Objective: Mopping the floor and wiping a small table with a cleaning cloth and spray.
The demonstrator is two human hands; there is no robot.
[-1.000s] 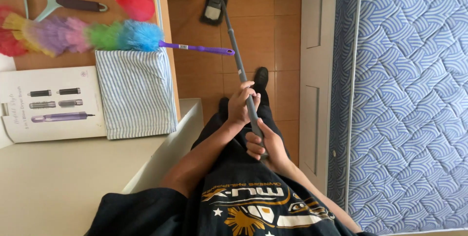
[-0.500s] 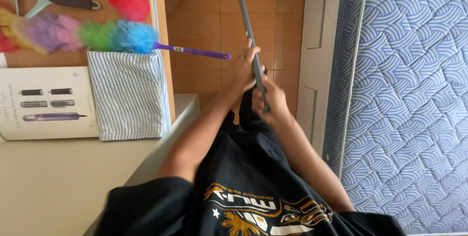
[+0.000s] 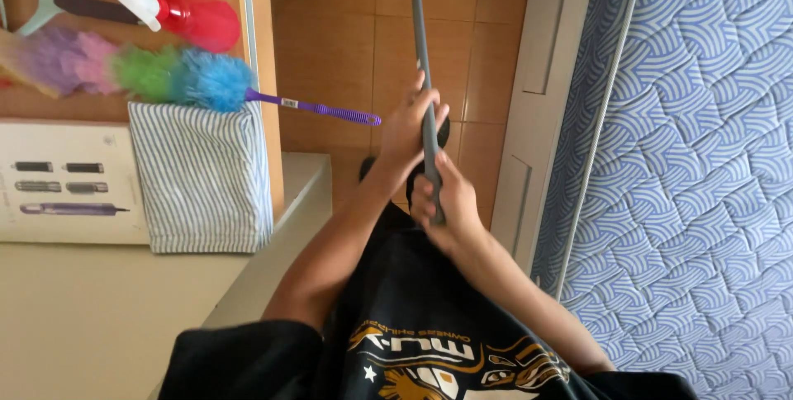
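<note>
Both hands, left hand above right hand, clench one grey pole over the open tiled floor between bench edge and mattress, its head probably cropped.

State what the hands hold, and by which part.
Both hands, left above right, grip a grey pole at its near end; its far end is out of view.
</note>
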